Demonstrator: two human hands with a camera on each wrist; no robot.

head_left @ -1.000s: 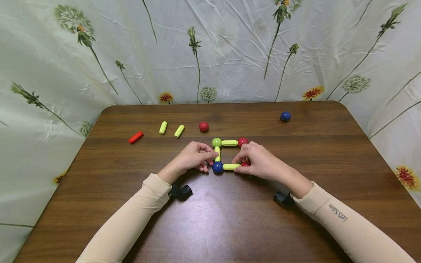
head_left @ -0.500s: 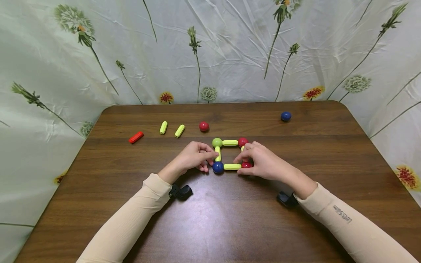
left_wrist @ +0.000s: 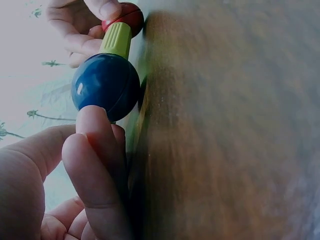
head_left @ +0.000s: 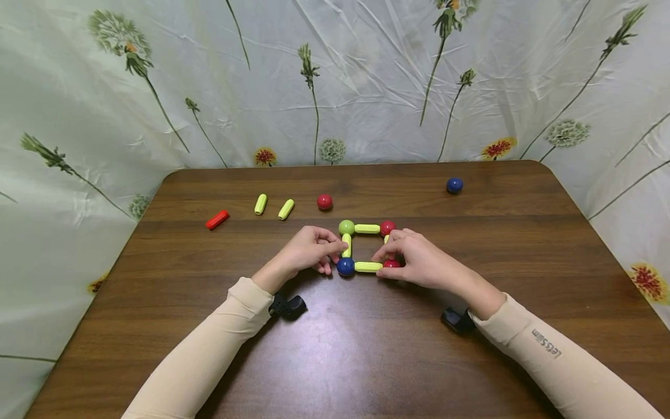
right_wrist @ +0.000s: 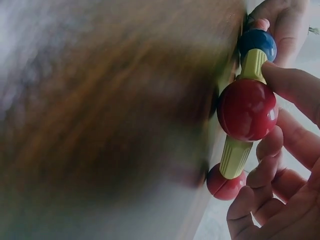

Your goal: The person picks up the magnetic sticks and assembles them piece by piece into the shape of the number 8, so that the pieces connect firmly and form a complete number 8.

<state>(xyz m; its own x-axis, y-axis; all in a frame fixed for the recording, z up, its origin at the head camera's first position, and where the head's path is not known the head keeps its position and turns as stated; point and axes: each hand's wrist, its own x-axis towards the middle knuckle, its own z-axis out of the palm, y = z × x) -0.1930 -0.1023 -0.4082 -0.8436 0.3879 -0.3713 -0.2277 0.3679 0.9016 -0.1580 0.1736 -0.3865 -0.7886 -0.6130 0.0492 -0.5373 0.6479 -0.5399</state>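
A square of yellow rods and balls lies on the table. Its corners are a green ball, a far red ball, a blue ball and a near red ball. My left hand pinches the left yellow rod, with fingertips against the blue ball in the left wrist view. My right hand holds the near red ball, its thumb touching the front yellow rod. The right yellow rod joins the two red balls and is mostly hidden by my right hand in the head view.
Behind the square lie a red rod, two loose yellow rods, a loose red ball and, farther right, a loose blue ball. A flower-patterned sheet hangs beyond the wooden table's far edge.
My right hand has shifted slightly right with the near red ball, and part of the right yellow rod has come into sight. My left hand has stayed in place.
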